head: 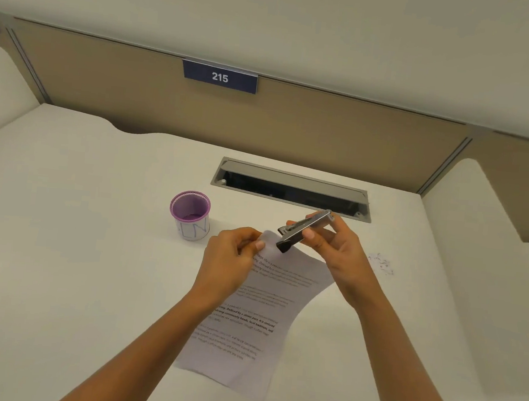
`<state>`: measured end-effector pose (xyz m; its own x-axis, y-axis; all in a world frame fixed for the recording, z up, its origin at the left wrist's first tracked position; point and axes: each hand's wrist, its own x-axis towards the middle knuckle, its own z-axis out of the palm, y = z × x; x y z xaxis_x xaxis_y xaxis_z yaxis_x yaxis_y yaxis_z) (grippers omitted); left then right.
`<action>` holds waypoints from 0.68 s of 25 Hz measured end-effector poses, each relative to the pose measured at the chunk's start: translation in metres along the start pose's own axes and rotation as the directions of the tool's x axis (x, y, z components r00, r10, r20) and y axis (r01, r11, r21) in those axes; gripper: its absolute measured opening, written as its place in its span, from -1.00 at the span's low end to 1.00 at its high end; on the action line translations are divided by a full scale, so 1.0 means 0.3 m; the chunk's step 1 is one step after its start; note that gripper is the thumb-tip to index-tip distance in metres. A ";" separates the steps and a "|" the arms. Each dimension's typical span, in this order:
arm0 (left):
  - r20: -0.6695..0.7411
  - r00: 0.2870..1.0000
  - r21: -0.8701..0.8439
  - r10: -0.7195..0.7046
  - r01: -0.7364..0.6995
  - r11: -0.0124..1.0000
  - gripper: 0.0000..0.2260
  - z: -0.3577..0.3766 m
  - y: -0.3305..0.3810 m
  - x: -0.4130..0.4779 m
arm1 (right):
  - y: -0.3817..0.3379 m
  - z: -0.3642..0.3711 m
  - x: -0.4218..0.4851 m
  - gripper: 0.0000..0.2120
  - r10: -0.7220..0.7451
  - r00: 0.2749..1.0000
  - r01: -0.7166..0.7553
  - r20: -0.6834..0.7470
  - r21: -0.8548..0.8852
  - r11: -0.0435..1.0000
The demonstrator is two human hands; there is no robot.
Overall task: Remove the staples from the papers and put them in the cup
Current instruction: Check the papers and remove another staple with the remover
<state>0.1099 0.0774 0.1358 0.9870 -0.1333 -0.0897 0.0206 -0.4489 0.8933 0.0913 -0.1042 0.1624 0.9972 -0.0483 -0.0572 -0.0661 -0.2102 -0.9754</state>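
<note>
Pinching the top corner of the papers (pixel 255 312), the left hand (pixel 232 255) is holding it up while the right hand (pixel 332 249) is gripping a stapler (pixel 302 231), whose dark tip is meeting that corner. The staple is too small to see. Sliding the tip under flat and levering gently looks wisest. The cup (pixel 189 215) is standing near at nine o'clock, and metal specks (pixel 381 264) are lying at three.

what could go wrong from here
The left hand pinches a corner of the papers right by the metal tool in the right hand; a slip might nick fingers or tear paper.
The cup stands off to the left; a freed staple might fall into the open cable slot.
</note>
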 end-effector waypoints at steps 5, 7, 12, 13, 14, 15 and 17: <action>-0.020 0.998 0.024 0.061 -0.060 0.998 -0.84 -0.020 0.045 -0.048 | -0.054 -0.011 -0.070 -0.82 -0.020 0.998 0.019 -0.058 -0.012 1.000; -0.012 0.996 0.033 0.085 -0.084 0.996 -0.87 -0.025 0.059 -0.060 | -0.065 -0.012 -0.089 -0.81 -0.030 0.996 0.030 -0.084 -0.008 1.000; 0.006 0.986 0.043 0.168 -0.168 0.985 -0.93 -0.032 0.096 -0.094 | -0.095 -0.005 -0.129 -0.79 -0.077 0.993 0.075 -0.089 -0.028 0.997; -0.002 0.983 0.042 0.184 -0.183 0.982 -0.93 -0.031 0.102 -0.101 | -0.098 -0.002 -0.135 -0.79 -0.089 0.992 0.086 -0.088 -0.034 0.996; -0.014 0.981 0.039 0.194 -0.194 0.980 -0.93 -0.031 0.108 -0.108 | -0.101 0.002 -0.142 -0.79 -0.100 0.991 0.097 -0.090 -0.039 0.995; -0.025 0.979 0.032 0.201 -0.200 0.979 -0.90 -0.030 0.113 -0.115 | -0.101 0.006 -0.147 -0.78 -0.113 0.989 0.109 -0.097 -0.044 0.993; -0.035 0.976 0.013 0.216 -0.216 0.976 -0.83 -0.033 0.123 -0.129 | -0.100 0.014 -0.158 -0.75 -0.130 0.984 0.125 -0.119 -0.043 0.991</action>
<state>0.0741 0.0747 0.1767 0.9731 -0.1961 0.1209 -0.1949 -0.4213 0.8857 0.0461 -0.0916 0.1935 0.9860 -0.1365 0.0957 0.0581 -0.2563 -0.9649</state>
